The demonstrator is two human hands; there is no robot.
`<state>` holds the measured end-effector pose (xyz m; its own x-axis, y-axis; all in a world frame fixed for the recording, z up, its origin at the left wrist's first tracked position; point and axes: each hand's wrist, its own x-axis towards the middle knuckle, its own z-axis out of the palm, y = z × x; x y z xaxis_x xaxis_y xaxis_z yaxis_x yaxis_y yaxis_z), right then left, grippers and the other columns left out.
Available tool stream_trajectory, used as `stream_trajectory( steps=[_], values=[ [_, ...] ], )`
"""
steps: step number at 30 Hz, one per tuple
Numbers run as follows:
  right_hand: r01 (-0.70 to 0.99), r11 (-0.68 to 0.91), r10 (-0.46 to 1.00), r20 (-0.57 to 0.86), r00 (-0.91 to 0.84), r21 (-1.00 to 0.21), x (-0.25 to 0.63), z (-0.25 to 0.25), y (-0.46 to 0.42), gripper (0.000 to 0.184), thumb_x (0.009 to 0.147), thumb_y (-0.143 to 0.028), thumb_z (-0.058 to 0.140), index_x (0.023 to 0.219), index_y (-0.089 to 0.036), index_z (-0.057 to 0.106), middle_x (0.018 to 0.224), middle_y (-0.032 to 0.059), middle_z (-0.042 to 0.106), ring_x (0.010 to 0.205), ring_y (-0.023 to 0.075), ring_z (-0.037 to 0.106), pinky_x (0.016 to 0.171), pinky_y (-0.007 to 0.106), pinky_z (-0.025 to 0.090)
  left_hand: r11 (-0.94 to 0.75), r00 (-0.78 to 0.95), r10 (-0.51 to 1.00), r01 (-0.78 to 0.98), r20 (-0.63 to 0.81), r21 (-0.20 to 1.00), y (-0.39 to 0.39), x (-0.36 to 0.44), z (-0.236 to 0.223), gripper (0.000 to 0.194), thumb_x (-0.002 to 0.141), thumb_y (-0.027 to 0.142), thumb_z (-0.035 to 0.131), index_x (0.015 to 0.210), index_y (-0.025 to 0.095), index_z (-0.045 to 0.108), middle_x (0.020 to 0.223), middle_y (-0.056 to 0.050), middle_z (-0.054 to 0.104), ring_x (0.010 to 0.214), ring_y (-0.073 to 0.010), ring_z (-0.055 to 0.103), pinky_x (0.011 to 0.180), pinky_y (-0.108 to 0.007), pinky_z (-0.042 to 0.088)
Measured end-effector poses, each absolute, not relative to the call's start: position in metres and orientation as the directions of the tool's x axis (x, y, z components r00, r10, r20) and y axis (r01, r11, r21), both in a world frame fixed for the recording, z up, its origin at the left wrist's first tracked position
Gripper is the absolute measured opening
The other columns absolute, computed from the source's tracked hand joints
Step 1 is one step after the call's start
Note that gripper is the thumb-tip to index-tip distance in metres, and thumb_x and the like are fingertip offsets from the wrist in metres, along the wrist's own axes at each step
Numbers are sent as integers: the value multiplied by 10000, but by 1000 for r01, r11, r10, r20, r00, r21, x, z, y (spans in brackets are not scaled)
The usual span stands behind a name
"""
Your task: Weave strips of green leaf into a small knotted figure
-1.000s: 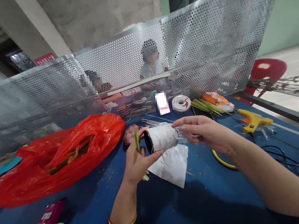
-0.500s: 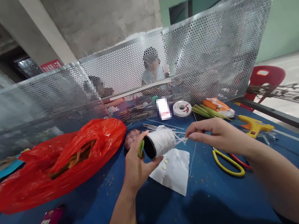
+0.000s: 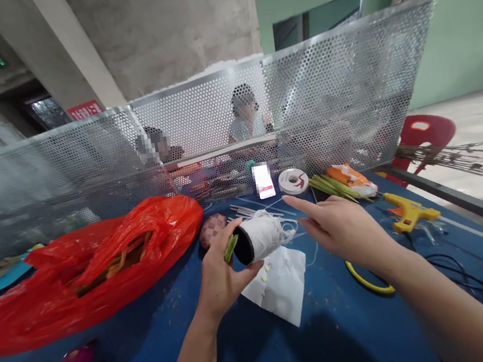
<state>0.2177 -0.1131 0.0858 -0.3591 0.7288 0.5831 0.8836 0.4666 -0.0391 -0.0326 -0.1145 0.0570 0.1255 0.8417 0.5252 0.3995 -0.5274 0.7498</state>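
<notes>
Above a blue, crumb-flecked counter (image 3: 155, 331): cylindrical spool of white thread (image 3: 263, 233), dark and hollow at one end, tilted, clamped between the fingers and thumb of the left hand (image 3: 221, 276). Same hand: slim, leaf-like green strips (image 3: 231, 247) beside the spool's dark rim. Right hand (image 3: 340, 227): partly open, index finger outstretched, near the loose thread loops (image 3: 291, 231); contact cannot be told. Beneath: creased white paper sheet (image 3: 279, 289). To the left: crinkled, glossy red plastic bag (image 3: 175, 220).
</notes>
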Motion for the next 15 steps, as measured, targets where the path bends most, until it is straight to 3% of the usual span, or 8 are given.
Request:
stream_trajectory(
  steps=[3, 7, 9, 13, 15],
  values=[
    [882, 435, 807, 513, -292, -182, 216, 82, -109, 526, 896, -249, 420, 1408, -141, 482, 597, 37, 642, 570, 205, 563, 570, 307, 364, -514, 176, 858, 341, 483, 787, -118, -33, 59, 739, 583, 174, 822, 1276, 251, 578, 1283, -94, 606, 1170, -283, 587, 987, -399, 484],
    [702, 363, 925, 325, -196, -612, 212, 78, -102, 557, 893, -259, 443, 1441, -161, 431, 580, -2, 666, 551, 186, 618, 575, 295, 433, -463, 220, 883, 263, 415, 846, -125, -32, 67, 717, 562, 174, 834, 1240, 265, 619, 1211, -79, 645, 1122, -297, 612, 920, -405, 534],
    [582, 312, 950, 267, -164, -751, 210, 74, -98, 546, 895, -256, 445, 1433, -160, 440, 543, -20, 651, 521, 176, 627, 572, 293, 461, -446, 267, 885, 256, 381, 858, -128, -33, 69, 702, 584, 177, 824, 1247, 273, 614, 1237, -77, 631, 1131, -296, 605, 927, -410, 530],
    [475, 178, 982, 127, -138, -862, 210, 62, -88, 509, 885, -276, 491, 1372, -128, 494, 499, -17, 640, 453, 179, 623, 506, 287, 461, -398, 310, 893, 210, 326, 893, -128, -34, 69, 724, 596, 190, 823, 1275, 281, 588, 1309, -89, 589, 1056, -288, 638, 834, -370, 567],
    [429, 83, 979, -6, -202, -899, 212, 57, -84, 441, 892, -365, 511, 1265, -137, 572, 483, -11, 639, 418, 174, 607, 467, 274, 440, -402, 239, 902, 155, 360, 903, -126, -35, 67, 745, 554, 197, 848, 1253, 272, 602, 1295, -103, 598, 1000, -287, 658, 764, -339, 581]
  ],
)
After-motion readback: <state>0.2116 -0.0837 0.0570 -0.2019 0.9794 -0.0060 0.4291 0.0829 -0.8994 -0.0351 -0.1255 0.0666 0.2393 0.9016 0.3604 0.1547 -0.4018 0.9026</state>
